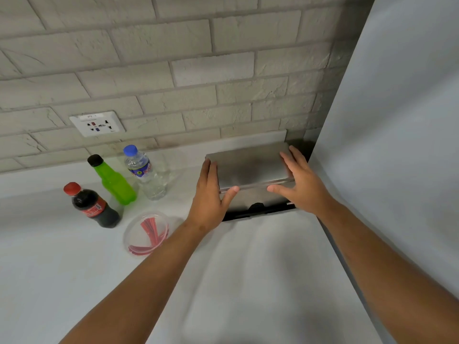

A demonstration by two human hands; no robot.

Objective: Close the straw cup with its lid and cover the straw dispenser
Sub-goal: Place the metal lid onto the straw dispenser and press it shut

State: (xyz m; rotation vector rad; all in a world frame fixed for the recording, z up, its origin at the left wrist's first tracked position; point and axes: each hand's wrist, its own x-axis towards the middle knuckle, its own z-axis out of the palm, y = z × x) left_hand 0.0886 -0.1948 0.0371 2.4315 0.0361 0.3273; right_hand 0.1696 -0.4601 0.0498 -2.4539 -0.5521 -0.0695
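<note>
Both forearms reach forward to the steel dispenser (250, 170), which stands on the white counter (74, 281) against the brick wall (173, 70). The left hand (211, 194) lies flat on the dispenser's left end, fingers straight, thumb along the front edge of its cover (248, 165). The right hand (300, 182) presses flat on the right end, fingers spread, thumb on the same edge. Neither hand grips anything. Left of the dispenser and nearer the camera sits the clear cup (146, 233), holding red straws (150, 229); whether its lid is on cannot be told. Further left stand 3 bottles: water (146, 175), blue cap, label unreadable; green (113, 181), black cap; cola (94, 207), red cap, red label unreadable.
</note>
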